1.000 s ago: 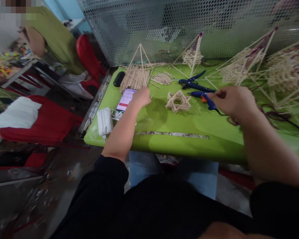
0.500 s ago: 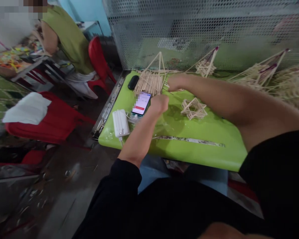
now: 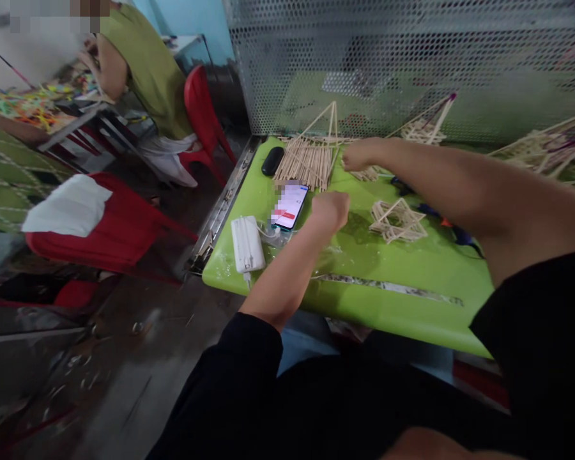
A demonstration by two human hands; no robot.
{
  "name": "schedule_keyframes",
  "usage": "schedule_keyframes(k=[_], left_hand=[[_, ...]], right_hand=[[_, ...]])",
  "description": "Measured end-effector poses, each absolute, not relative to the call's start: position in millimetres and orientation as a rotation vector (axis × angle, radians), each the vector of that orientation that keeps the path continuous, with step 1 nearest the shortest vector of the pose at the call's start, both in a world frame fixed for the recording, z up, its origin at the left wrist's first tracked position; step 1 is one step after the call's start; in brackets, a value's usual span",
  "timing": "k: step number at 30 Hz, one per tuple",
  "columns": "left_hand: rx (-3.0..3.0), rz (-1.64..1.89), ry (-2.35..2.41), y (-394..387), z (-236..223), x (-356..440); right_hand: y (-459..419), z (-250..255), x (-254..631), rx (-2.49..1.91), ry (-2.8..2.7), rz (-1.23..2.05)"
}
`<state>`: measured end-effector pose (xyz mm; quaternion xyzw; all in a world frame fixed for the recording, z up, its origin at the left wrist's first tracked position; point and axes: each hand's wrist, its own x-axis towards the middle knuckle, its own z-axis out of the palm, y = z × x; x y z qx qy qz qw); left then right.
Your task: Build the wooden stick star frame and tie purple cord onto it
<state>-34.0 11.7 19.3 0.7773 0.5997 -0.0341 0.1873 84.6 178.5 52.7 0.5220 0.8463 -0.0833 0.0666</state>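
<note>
My left hand is closed, back of the hand up, just right of a lit phone; its fingertips and anything in them are hidden. Farther back, my right hand reaches down with curled fingers at a small pile of short wooden sticks. Whatever it grips there cannot be made out. A larger bundle of wooden sticks lies to the left of it, with a thin triangular stick frame standing over it. A star-shaped stick frame sits in front of my right forearm.
On the green table are a white power bank, a black case and a patterned strip. A dark blue tool lies partly behind my right arm. Perforated metal borders the back. A person sits at the left.
The view has swung, so the table appears farther right and lower. My left hand sits slightly farther from the phone. My right hand stays near the small stick pile.
</note>
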Motion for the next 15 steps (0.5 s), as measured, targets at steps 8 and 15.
schedule_keyframes(k=[8, 15], left_hand=[[2.272, 0.232, 1.778, 14, 39, -54], [2.363, 0.564, 1.935, 1, 42, -46]], right_hand=[[155, 71, 96, 1.38, 2.227, -0.928], [176, 76, 129, 1.651, 2.224, -1.103]])
